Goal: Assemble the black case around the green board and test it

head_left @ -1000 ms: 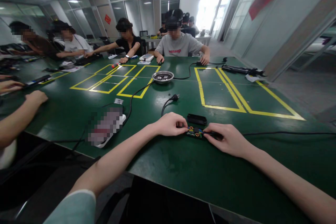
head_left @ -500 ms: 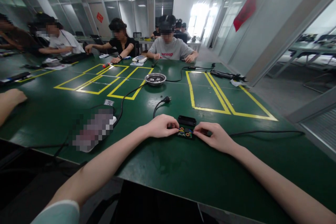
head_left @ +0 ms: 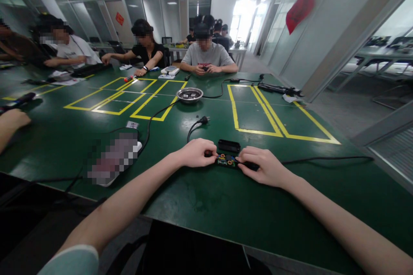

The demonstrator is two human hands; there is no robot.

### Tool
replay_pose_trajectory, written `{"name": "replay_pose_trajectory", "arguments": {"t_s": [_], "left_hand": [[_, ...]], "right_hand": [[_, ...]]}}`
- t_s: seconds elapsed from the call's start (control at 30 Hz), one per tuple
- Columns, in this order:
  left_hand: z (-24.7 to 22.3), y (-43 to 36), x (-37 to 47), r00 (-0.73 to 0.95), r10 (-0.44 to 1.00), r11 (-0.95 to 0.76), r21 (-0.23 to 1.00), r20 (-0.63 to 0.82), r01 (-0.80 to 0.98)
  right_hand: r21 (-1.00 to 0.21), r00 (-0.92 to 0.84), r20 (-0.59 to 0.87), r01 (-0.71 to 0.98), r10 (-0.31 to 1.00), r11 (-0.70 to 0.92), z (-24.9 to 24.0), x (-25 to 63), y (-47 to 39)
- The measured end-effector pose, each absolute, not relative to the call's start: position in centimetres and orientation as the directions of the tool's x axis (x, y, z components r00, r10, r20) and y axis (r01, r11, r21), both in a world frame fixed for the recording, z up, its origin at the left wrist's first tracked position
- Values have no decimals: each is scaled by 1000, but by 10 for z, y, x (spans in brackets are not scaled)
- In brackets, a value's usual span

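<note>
A small circuit board with copper-coloured coils lies in a dark, shallow case on the green table. My left hand is closed in a pinch at the board's left end. At the opposite end, the thumb and index finger of my right hand are pinched together on the board's edge. Part of a black cord shows beneath those right fingers, and the cord runs out to the right behind the hand. Just beyond the board rests a black plastic cover, with its hollow side up. My fingertips hide both ends of the board.
Ahead lie a black plug on its cord and a metal bowl holding small parts. A blurred-out object sits at left. Yellow tape marks rectangles on the table. Co-workers sit opposite; another person's hand is at far left.
My right fingers have shifted slightly onto the board's right end, and black cord now shows under them. My left hand stays at the left end. The co-worker opposite has brought both hands together.
</note>
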State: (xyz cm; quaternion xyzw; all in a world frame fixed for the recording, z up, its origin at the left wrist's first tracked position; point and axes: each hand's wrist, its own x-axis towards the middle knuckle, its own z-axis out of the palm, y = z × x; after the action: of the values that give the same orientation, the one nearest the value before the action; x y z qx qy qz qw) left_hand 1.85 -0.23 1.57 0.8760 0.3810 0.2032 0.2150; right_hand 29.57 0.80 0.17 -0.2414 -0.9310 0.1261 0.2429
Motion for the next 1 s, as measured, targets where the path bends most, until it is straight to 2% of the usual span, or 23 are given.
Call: {"name": "replay_pose_trajectory", "arguments": {"t_s": [0.23, 0.37, 0.57, 0.67, 0.8, 1.0], "left_hand": [[17, -5, 20, 615, 763, -613, 524, 198, 591], [17, -5, 21, 621, 756, -627, 501, 207, 597], [17, -4, 20, 620, 761, -619, 501, 192, 605], [15, -3, 21, 586, 790, -575, 551, 181, 605], [10, -2, 24, 532, 830, -489, 675, 166, 553], [7, -1, 25, 468, 881, -304, 846, 75, 437]], "right_hand": [[-423, -512, 483, 573, 710, 701, -14, 288, 18], [-454, -530, 422, 579, 736, 677, -21, 287, 24], [-593, -512, 363, 517, 779, 617, -16, 290, 25], [-655, -506, 362, 459, 783, 600, -12, 289, 23], [-722, -509, 364, 375, 780, 582, -10, 287, 22], [-771, -504, 307, 366, 807, 522, -8, 288, 22]]}}
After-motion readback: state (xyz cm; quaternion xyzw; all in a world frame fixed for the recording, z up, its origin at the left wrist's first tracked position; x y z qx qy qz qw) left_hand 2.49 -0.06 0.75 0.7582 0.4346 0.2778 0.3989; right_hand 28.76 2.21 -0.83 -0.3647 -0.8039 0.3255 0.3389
